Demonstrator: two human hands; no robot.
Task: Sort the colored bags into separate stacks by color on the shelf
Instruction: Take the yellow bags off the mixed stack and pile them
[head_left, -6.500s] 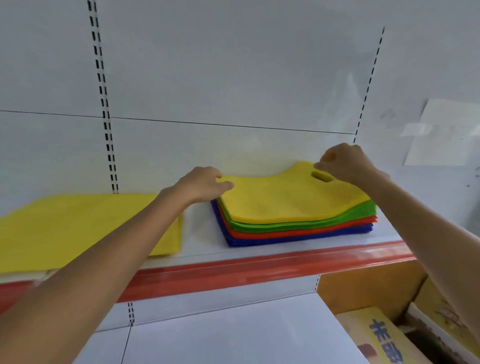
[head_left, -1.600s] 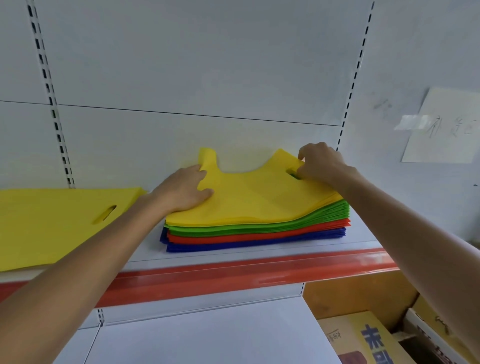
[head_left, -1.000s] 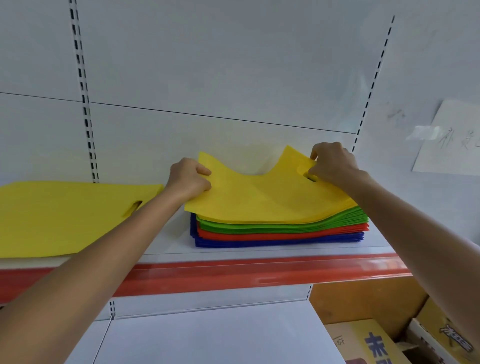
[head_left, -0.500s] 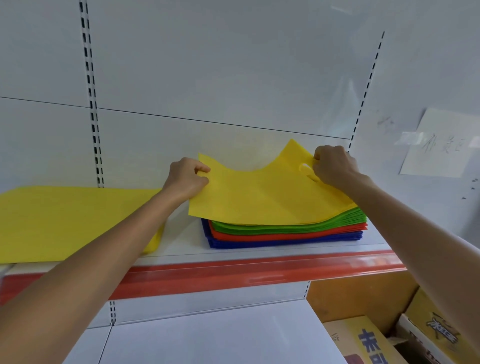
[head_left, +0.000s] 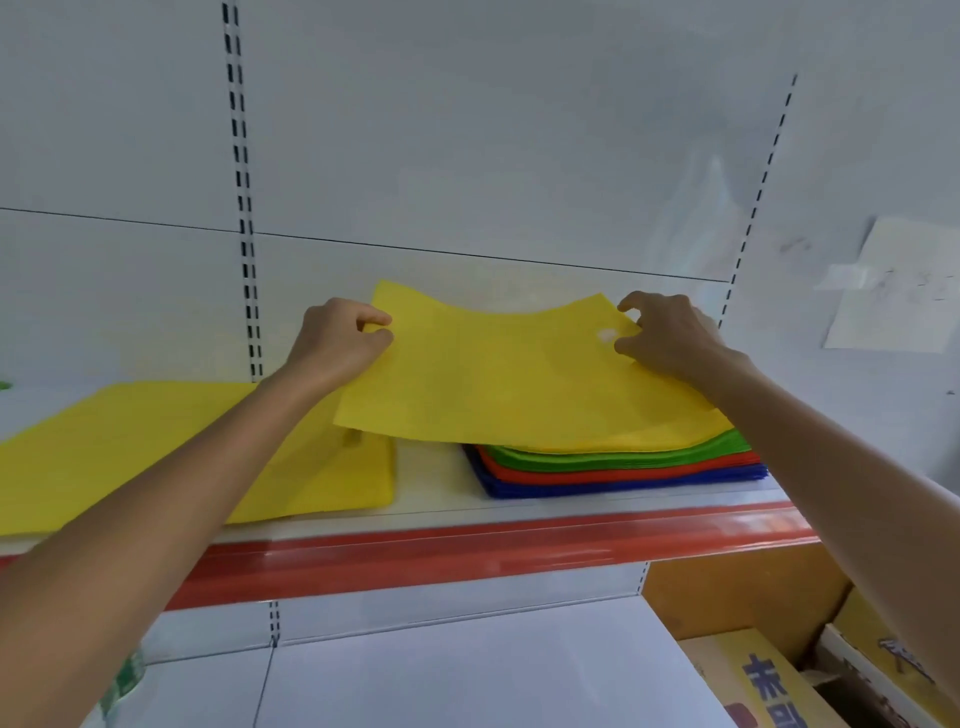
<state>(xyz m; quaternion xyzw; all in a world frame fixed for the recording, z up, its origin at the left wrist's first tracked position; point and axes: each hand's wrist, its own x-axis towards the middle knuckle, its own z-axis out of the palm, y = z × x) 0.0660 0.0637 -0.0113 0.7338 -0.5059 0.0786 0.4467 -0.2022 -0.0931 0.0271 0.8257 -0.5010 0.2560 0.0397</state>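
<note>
A white shelf (head_left: 431, 467) with a red front strip crosses mid-frame, backed by a white panel (head_left: 467, 156) with slotted uprights (head_left: 241, 182); a lower shelf (head_left: 467, 675) fills the bottom centre, boxes (head_left: 763, 686) the lower right. The left grip (head_left: 337, 343) pinches the left edge of a yellow bag (head_left: 519, 379); the right grip (head_left: 670, 338) holds its upper right corner by the handle hole. The bag is raised at the left, its right part lying on the mixed stack (head_left: 623, 474) — green, red, blue. At left lies the yellow stack (head_left: 130, 447), crossed by the forearm (head_left: 208, 467) and cut by the frame edge. The note (head_left: 904, 291) at the upper right is blurred — unreadable. The boxes' print is cut off.
</note>
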